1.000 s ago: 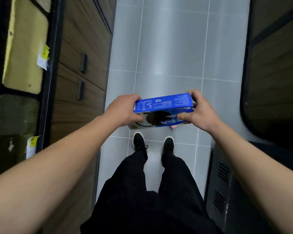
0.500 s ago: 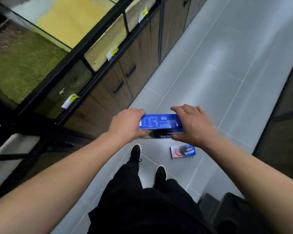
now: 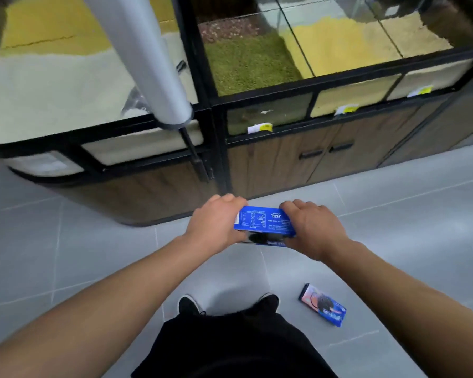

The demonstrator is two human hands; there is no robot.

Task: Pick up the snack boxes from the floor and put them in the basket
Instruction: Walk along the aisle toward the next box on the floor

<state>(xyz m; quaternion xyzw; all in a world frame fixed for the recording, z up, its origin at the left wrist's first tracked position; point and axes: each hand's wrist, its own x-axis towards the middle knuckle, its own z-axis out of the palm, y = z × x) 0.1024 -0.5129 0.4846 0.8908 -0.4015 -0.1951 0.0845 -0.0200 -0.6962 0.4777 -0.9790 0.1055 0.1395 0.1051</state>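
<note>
Both hands, left hand (image 3: 216,221) and right hand (image 3: 313,227), grip the blue snack box (image 3: 264,223) between them by its ends.

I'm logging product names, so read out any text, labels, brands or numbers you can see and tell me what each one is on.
Nothing can be read.
Blue snack box held by left hand and right hand: white print and a table, too small.
Snack box on the floor: logo, blurred.
Yellow-and-white shelf tags: too small.

The blue snack box (image 3: 264,222) I hold carries a white table and lines of print, too small to read. The price tags (image 3: 260,128) on the bin fronts and the floor box's (image 3: 322,304) lettering are blurred.
</note>
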